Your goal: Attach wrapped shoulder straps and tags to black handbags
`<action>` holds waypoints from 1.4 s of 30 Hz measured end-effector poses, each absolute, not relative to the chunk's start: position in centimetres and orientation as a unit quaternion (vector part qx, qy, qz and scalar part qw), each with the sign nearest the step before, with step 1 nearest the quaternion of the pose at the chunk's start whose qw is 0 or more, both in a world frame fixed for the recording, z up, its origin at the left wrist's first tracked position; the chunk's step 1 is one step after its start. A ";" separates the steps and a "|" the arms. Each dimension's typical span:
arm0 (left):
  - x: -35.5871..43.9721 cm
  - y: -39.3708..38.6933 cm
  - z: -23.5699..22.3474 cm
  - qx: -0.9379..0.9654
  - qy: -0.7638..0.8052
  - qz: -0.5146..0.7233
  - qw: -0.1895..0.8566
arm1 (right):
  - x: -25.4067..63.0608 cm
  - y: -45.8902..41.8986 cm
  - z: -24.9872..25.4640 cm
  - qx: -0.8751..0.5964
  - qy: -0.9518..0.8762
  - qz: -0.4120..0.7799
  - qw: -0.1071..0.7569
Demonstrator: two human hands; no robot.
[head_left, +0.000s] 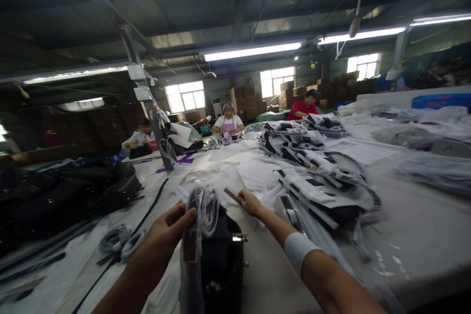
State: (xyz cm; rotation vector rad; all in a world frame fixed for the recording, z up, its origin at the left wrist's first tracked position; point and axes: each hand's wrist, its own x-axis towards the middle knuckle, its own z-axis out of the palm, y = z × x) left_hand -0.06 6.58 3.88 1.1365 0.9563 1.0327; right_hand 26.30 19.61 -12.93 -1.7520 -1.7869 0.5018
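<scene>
My left hand is closed on a grey strap wrapped in clear plastic, its thumb pressed on the near side. A coiled end of the strap shows at the top, and a small brown patch is on its lower part. Right behind the strap is a black bag with metal fittings on its right side. Just beyond the bag, my right hand pinches a thin brown strip that points up and to the left. A pale band circles my right forearm.
Wrapped flat black-and-white pieces are piled to the right, by a tape dispenser. Coiled straps lie at left, near heaped black bags. A metal post rises from the table. Several people sit across it.
</scene>
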 end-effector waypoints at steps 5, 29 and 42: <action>0.0 6.2 4.2 0.497 0.424 0.435 0.621 | 26.8 19.9 -12.9 -0.626 -0.688 0.215 0.297; 2.2 8.6 5.2 0.551 0.380 0.405 0.622 | 27.0 12.2 -6.1 -0.510 -0.476 0.370 0.613; 4.2 7.0 6.0 0.688 0.348 0.291 0.566 | 23.6 0.4 -2.1 -0.540 -0.544 0.299 0.568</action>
